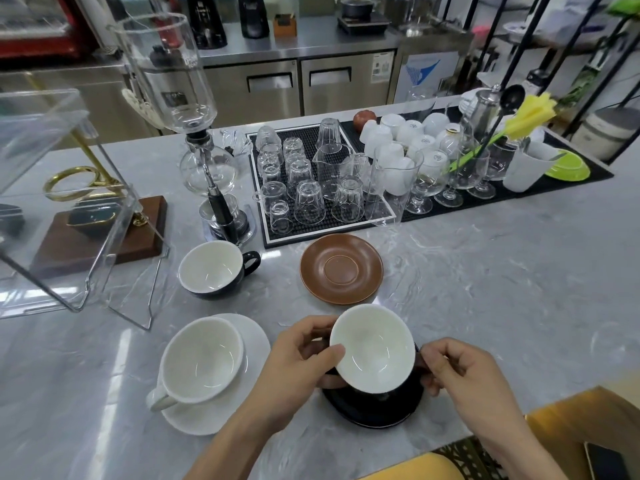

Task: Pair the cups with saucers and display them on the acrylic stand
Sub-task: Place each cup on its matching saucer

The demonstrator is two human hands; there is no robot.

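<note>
Holding a dark cup (pixel 375 355) over its dark saucer (pixel 374 408) with both hands.

Gripping the tilted cup's rim with the left hand (pixel 301 355), pinching its far side with the right hand (pixel 460 372). Sitting paired nearby on the surface (pixel 485 289): white cup (pixel 202 362) on white saucer (pixel 256 344). Standing apart: second dark cup (pixel 211 268), brown saucer (pixel 341 268), acrylic stand (pixel 69 202) at left.

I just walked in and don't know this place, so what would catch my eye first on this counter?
Closest to the camera, the left hand and right hand hold a black cup with a white inside over a black saucer. Beside it a white cup sits on a white saucer, and an empty brown saucer lies behind. Farther back, upturned glasses crowd a black mat.
</note>
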